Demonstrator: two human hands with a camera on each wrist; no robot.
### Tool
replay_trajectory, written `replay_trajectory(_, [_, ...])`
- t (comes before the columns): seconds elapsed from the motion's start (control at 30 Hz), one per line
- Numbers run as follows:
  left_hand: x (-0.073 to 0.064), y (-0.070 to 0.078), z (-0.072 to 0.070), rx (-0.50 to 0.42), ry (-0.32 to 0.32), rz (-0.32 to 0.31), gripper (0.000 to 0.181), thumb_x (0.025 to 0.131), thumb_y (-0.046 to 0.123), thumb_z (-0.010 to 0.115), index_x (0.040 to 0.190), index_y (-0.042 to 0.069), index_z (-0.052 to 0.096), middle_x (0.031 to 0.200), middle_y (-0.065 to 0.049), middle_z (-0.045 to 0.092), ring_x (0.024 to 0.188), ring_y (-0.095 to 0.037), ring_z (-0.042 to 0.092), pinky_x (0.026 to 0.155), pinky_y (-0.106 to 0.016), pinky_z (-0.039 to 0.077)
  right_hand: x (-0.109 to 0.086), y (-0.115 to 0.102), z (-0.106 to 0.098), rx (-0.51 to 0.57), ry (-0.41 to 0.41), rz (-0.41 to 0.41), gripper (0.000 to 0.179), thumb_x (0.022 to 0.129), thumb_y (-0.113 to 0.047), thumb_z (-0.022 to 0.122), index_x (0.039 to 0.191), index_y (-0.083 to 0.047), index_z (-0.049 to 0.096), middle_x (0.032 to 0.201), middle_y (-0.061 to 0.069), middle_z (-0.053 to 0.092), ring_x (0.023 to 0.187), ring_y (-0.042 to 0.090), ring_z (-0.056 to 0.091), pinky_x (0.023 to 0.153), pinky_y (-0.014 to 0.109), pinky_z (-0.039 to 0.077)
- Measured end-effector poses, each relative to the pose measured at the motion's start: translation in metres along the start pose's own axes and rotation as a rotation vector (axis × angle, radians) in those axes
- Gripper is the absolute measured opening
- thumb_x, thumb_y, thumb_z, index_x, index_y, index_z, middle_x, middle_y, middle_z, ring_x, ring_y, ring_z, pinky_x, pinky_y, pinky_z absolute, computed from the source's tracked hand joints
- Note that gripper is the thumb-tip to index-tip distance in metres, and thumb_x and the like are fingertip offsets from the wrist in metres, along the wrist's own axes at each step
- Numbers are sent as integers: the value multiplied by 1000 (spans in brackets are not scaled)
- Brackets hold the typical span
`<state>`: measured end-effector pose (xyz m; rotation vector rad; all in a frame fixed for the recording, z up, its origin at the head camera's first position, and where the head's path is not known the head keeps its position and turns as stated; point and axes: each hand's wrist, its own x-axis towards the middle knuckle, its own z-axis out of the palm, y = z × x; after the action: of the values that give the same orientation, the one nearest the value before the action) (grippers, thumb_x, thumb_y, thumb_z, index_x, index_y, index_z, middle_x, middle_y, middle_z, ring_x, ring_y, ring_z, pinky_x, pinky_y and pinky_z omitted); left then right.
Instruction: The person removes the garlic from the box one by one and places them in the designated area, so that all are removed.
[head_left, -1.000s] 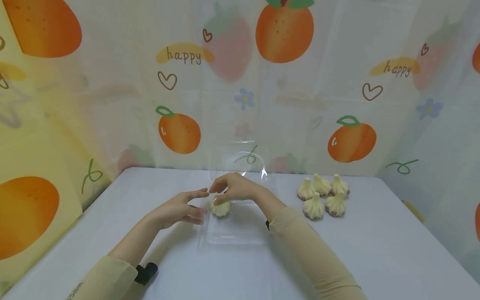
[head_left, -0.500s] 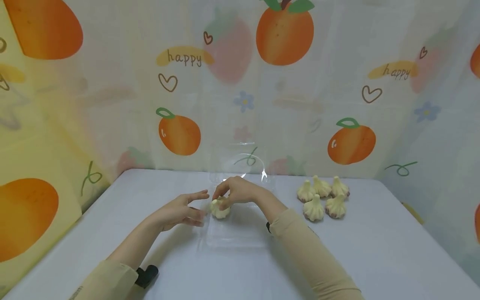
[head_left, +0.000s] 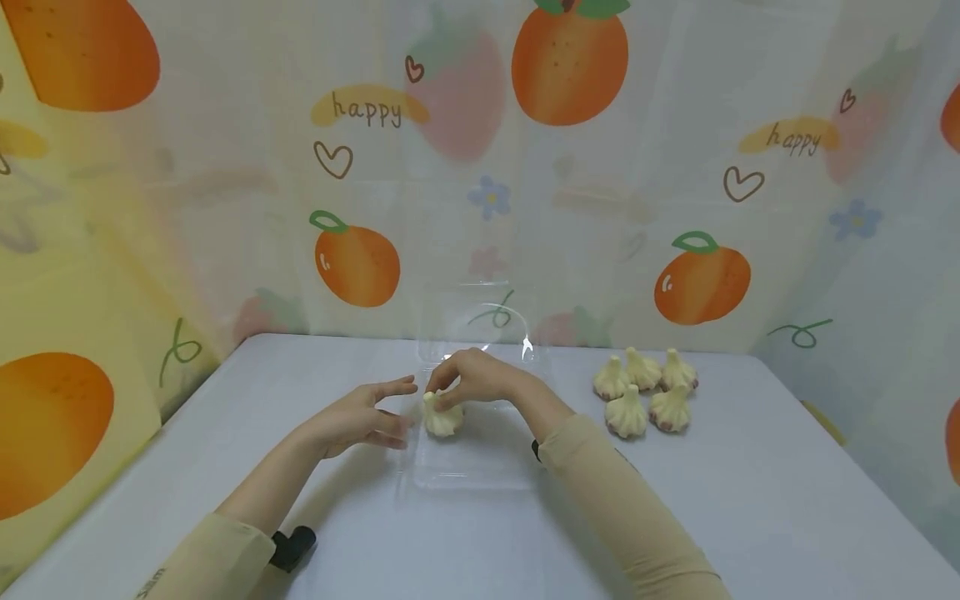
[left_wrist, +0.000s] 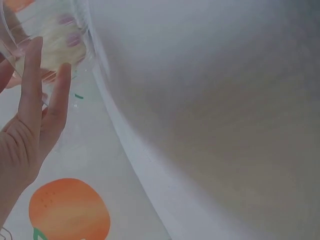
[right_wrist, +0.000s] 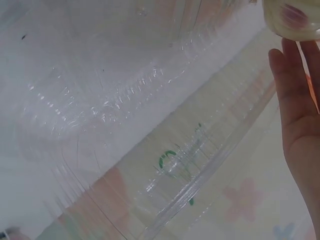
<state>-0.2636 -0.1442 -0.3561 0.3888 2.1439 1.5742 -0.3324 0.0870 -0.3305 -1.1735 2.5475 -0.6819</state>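
Observation:
A pale garlic bulb (head_left: 443, 419) sits in the left part of a clear plastic box (head_left: 480, 479), whose lid (head_left: 480, 321) stands raised at the back. My right hand (head_left: 480, 377) reaches in from above and pinches the bulb near its stem with thumb and fingers. In the right wrist view only part of the bulb (right_wrist: 292, 17) shows, above the fingers. Along the box's left wall, my left hand (head_left: 360, 421) rests with its fingers extended. Seen from the left wrist, the purple-spotted bulb (left_wrist: 62, 42) lies behind the clear wall.
Several more garlic bulbs (head_left: 626, 412) stand in a group on the white table (head_left: 360, 550), right of the box. A fruit-printed curtain (head_left: 600, 192) hangs behind the table and at both sides.
The right hand has shifted slightly on the bulb, and the bulb has turned a little, with more of it now uncovered. The left hand stays by the box wall.

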Motion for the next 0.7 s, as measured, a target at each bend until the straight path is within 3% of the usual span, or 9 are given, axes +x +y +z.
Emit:
replay_trajectory(0.3, [-1, 1, -1, -5, 0, -7, 70, 91, 3, 61, 154, 0, 29, 169, -7, 11, 127, -38, 57, 93, -39, 61, 1, 3, -7, 81, 34, -9, 16, 87, -25, 75, 102, -25, 76, 104, -8, 76, 101, 6, 68, 90, 23, 56])
replay_trajectory(0.7, [0, 3, 0, -2, 4, -19, 70, 91, 3, 63, 153, 1, 31, 169, -6, 10, 126, -37, 57, 93, -39, 61, -1, 0, -12, 238, 100, 4, 17, 86, -24, 76, 102, -20, 75, 106, -1, 77, 98, 8, 69, 86, 25, 58])
